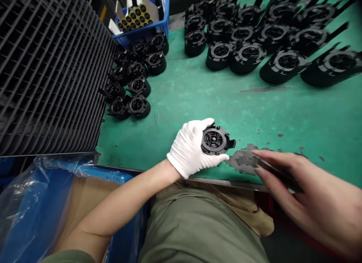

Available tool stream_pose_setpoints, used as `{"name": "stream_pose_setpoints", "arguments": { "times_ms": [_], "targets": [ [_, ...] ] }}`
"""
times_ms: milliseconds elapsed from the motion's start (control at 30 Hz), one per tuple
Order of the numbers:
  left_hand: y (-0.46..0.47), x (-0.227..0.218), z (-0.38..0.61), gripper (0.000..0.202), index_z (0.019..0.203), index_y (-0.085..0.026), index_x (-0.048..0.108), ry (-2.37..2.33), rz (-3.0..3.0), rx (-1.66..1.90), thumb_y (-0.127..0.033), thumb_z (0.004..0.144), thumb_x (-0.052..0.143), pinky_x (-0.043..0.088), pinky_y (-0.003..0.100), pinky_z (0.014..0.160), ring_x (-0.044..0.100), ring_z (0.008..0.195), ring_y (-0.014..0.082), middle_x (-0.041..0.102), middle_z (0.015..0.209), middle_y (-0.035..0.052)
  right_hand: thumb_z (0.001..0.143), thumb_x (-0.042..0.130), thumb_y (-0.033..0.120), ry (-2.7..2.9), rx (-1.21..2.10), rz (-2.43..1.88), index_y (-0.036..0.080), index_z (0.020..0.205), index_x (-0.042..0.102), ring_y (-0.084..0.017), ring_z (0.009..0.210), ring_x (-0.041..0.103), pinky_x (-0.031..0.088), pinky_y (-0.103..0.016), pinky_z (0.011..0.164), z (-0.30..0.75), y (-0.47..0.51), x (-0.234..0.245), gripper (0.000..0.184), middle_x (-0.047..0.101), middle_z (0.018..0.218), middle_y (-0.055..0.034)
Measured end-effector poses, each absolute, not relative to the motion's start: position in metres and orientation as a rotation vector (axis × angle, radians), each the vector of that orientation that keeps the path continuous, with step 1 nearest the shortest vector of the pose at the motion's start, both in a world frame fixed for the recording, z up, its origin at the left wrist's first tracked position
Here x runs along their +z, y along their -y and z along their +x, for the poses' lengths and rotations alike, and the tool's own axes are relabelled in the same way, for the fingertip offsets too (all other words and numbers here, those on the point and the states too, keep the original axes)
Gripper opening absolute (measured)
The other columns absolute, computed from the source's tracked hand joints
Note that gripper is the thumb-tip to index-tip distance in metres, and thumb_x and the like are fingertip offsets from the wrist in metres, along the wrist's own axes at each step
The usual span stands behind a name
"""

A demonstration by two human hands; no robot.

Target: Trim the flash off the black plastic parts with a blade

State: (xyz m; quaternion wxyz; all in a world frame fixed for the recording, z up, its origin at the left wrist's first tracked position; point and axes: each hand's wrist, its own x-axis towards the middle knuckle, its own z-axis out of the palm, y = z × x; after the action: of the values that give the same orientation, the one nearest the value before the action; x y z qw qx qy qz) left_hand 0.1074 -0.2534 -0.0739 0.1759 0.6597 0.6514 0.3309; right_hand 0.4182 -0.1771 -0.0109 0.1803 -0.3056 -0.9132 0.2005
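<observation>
Left hand (188,148), in a white glove, gripped a round black part (214,139) at the near edge of the green bench (181,99). Thumb and fingers stood spread but closed around its rim, thumb at the far side, a fingertip at the near side. The part lay with its ribbed, hub-like face up; a curved tab stuck out of its right side, clear of the glove.

Right hand (319,197), bare, was at the right, near the part but apart from it. Grip narrow: thumb and fingers pinched a thin dark tool (278,175), blurred, so its kind could not be told. Its tip end pointed toward the part, over or beside a grey worn patch (244,161) in the bench top.

Farther back, left: a cluster of short black cups (137,68), open faces up, close together. Back right: rows of black cylinders (271,32), several with long strips rising from their rims. Behind the cups, a blue crate (154,31) held a yellow sheet (135,17) of dark discs.

At far left stood a slatted dark rack (51,66). Below it, off the bench, a blue bin (42,214) with clear film (24,197) over its edge.
</observation>
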Motion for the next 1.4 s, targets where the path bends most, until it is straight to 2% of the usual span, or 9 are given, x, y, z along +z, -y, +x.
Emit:
{"name": "stream_pose_setpoints", "arguments": {
  "times_ms": [100, 233, 367, 467, 567, 1067, 1167, 1300, 1400],
  "targets": [
    [0.285, -0.069, 0.11, 0.127, 0.182, -0.026, 0.048, -1.968, 1.863, 0.947, -0.095, 0.091, 0.104, 0.068, 0.075, 0.138, 0.078, 0.16, 0.0522, 0.075, 0.167, 0.0238, 0.124, 0.068, 0.03, 2.588, 0.616, -0.76, 0.041, 0.173, 0.067, -0.038, 0.097, 0.096, 0.079, -0.05, 0.079, 0.409, 0.19, -0.026, 0.05, 0.096, 0.132, -0.0058],
    [0.283, -0.062, 0.082, 0.139, 0.19, -0.025, 0.039, -1.787, 1.978, 0.934, -0.096, 0.091, 0.105, 0.07, 0.07, 0.136, 0.079, 0.16, 0.0491, 0.072, 0.173, 0.0258, 0.129, 0.063, 0.031, 2.615, 0.421, -0.799, 0.028, 0.15, 0.079, -0.036, 0.096, 0.095, 0.075, -0.047, 0.076, 0.401, 0.183, -0.033, 0.027, 0.096, 0.125, -0.0108],
    [0.235, -0.068, 0.053, 0.155, 0.19, -0.021, 0.051, -1.414, 2.094, 0.904, -0.106, 0.073, 0.109, 0.06, 0.074, 0.149, 0.071, 0.172, 0.0547, 0.068, 0.184, 0.03, 0.134, 0.063, 0.034, 2.585, 0.256, -0.766, 0.025, 0.142, 0.077, -0.029, 0.092, 0.093, 0.068, -0.04, 0.075, 0.394, 0.18, -0.033, 0.019, 0.095, 0.117, -0.0086],
    [0.209, -0.077, 0.053, 0.143, 0.179, -0.023, 0.066, -1.286, 2.059, 0.822, -0.104, 0.071, 0.112, 0.063, 0.073, 0.145, 0.079, 0.163, 0.0532, 0.077, 0.176, 0.0268, 0.133, 0.066, 0.03, 2.526, 0.213, -0.767, 0.023, 0.145, 0.074, -0.025, 0.088, 0.091, 0.065, -0.038, 0.075, 0.383, 0.191, -0.035, 0.016, 0.093, 0.115, -0.0077],
    [0.206, -0.084, 0.061, 0.132, 0.167, -0.023, 0.074, -1.3, 2.023, 0.793, -0.103, 0.07, 0.113, 0.066, 0.074, 0.14, 0.084, 0.155, 0.053, 0.084, 0.166, 0.0261, 0.134, 0.065, 0.029, 2.487, 0.229, -0.827, 0.022, 0.143, 0.074, -0.024, 0.082, 0.089, 0.06, -0.037, 0.069, 0.374, 0.201, -0.036, 0.015, 0.092, 0.11, -0.0074],
    [0.212, -0.098, 0.063, 0.132, 0.171, -0.022, 0.07, -1.261, 2.069, 0.886, -0.104, 0.075, 0.109, 0.067, 0.073, 0.137, 0.084, 0.153, 0.052, 0.084, 0.165, 0.0277, 0.134, 0.064, 0.03, 2.515, 0.354, -0.809, 0.025, 0.138, 0.072, -0.026, 0.09, 0.091, 0.066, -0.04, 0.078, 0.377, 0.2, -0.03, 0.011, 0.092, 0.116, -0.0075],
    [0.212, -0.098, 0.063, 0.132, 0.17, -0.022, 0.07, -1.258, 2.069, 0.885, -0.105, 0.074, 0.109, 0.067, 0.074, 0.136, 0.085, 0.153, 0.052, 0.084, 0.164, 0.0273, 0.132, 0.064, 0.029, 2.545, 0.303, -0.829, 0.024, 0.136, 0.074, -0.028, 0.086, 0.09, 0.061, -0.041, 0.071, 0.377, 0.203, -0.027, 0.012, 0.092, 0.115, -0.0092],
    [0.208, -0.098, 0.062, 0.134, 0.168, -0.021, 0.071, -1.259, 2.065, 0.885, -0.106, 0.072, 0.109, 0.068, 0.073, 0.136, 0.085, 0.152, 0.0519, 0.084, 0.163, 0.0277, 0.134, 0.057, 0.034, 2.634, 0.214, -0.814, 0.024, 0.126, 0.075, -0.027, 0.078, 0.084, 0.051, -0.042, 0.064, 0.379, 0.204, -0.02, 0.022, 0.091, 0.108, -0.0116],
    [0.207, -0.095, 0.064, 0.133, 0.164, -0.022, 0.074, -1.299, 2.057, 0.869, -0.108, 0.069, 0.109, 0.069, 0.072, 0.134, 0.086, 0.149, 0.0512, 0.085, 0.161, 0.0263, 0.135, 0.056, 0.034, 2.637, 0.216, -0.752, 0.024, 0.126, 0.073, -0.026, 0.082, 0.086, 0.051, -0.041, 0.065, 0.381, 0.202, -0.016, 0.021, 0.091, 0.109, -0.0099]
  ]
}}
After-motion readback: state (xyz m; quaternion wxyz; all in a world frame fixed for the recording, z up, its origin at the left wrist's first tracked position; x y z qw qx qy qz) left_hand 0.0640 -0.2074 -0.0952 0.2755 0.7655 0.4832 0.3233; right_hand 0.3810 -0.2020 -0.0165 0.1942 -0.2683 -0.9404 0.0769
